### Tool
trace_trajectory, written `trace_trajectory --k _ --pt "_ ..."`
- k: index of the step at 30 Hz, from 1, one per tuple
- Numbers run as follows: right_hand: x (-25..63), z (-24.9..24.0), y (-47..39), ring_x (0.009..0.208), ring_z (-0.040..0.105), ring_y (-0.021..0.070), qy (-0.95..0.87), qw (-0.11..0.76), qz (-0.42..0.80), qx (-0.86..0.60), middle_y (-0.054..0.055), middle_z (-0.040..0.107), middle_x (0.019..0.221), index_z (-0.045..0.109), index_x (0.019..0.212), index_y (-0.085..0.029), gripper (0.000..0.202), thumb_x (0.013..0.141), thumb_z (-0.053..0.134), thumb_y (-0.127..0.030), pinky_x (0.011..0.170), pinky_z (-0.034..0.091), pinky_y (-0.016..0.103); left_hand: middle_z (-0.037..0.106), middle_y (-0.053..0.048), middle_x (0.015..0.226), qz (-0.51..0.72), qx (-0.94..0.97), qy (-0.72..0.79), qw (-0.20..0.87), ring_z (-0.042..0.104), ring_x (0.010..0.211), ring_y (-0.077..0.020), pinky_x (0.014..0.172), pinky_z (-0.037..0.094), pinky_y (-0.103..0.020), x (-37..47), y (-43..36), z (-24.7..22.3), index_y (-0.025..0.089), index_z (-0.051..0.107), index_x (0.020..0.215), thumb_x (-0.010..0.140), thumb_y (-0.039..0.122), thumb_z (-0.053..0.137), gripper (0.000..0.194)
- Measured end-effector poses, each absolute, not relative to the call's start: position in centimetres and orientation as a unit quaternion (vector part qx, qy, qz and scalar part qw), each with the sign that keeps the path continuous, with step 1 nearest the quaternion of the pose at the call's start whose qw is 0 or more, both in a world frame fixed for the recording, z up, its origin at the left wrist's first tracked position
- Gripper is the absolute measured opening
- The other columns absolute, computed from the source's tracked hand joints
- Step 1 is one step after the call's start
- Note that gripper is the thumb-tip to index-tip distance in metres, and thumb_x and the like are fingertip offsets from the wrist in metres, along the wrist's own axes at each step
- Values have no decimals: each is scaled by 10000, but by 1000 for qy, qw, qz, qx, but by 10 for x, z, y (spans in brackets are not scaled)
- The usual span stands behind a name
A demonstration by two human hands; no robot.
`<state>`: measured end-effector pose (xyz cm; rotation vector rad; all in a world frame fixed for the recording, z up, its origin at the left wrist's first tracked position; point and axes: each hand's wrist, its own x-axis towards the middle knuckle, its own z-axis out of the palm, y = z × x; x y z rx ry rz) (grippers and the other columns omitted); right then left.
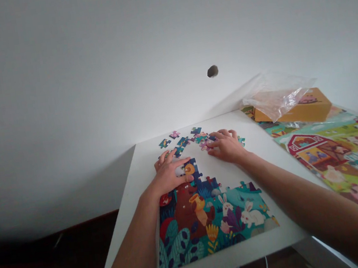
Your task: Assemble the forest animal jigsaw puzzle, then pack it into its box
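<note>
A partly joined jigsaw puzzle (206, 214) lies flat on the white table, showing a brown bear, white rabbits and plants. My left hand (171, 172) rests on its upper left part, fingers spread over the pieces there. Farther right, my right hand (226, 146) reaches into the loose puzzle pieces (183, 141) beyond the joined part. Its fingers are bent over a pink and purple piece (204, 144), touching or just above it. Whether any piece is pinched there I cannot tell. More pieces show partly hidden behind both hands.
A finished farm puzzle (340, 156) with a red barn covers the right side. On its far end sits an orange-yellow box (314, 109) with a crumpled clear plastic bag (276, 95) over it. A white wall (124, 71) with a round hole (212, 71) stands behind the table (131, 201).
</note>
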<state>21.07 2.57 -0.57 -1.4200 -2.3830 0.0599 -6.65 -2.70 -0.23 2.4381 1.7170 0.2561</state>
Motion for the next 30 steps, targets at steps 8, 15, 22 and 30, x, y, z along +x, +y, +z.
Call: trace_trajectory --k 8,15,22,30 --pt "207 -5 21 1074 490 254 -875 221 83 -424 31 720 1080 752 915 -272 121 879 657 -339 948 243 430 301 -63 1572 71 813 574 67 174 1431 -445 1108 215 -616 -67 -28 -1 424 581 1326 690 769 626 725" --pt "206 -7 20 1026 492 247 -876 207 93 -425 44 694 1073 713 1035 -270 275 828 594 -134 893 258 405 303 -60 1574 63 811 577 67 184 1433 -451 1104 227 -627 -66 -28 1 430 567 1338 684 785 615 745" --pt "205 -4 16 1093 489 256 -872 204 70 -440 48 672 1169 697 1089 -268 371 790 558 -99 931 289 430 318 -52 1573 64 821 562 76 256 1416 -430 1105 243 -618 -68 -27 0 440 548 1352 704 795 584 740" --pt "205 -13 34 1382 304 358 -854 169 44 -490 3 409 1536 428 1441 -394 452 993 382 -442 1047 185 699 332 -45 1565 73 820 564 73 284 1410 -400 1115 235 -604 -66 -28 1 432 563 1337 703 778 606 724"
